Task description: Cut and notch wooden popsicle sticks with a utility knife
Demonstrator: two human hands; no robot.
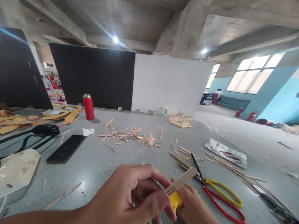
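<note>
My left hand [133,199] is closed, pinching a flat wooden stick [181,181] that points up and to the right. A small rectangle is marked near the stick's lower end. My right hand [193,205] sits just below it, closed around a yellow tool [175,200], probably a cutter, pressed against the stick. Both hands hover low over the grey table [98,165], close to its front edge. Scissors with red and yellow handles [219,196] lie just right of my hands.
A heap of cut stick pieces [130,135] lies mid-table. A small stick frame [181,119] stands farther back, a red flask [88,107] at back left, a black phone [65,148] at left. More sticks and a printed packet [226,152] lie right. A person sits far off.
</note>
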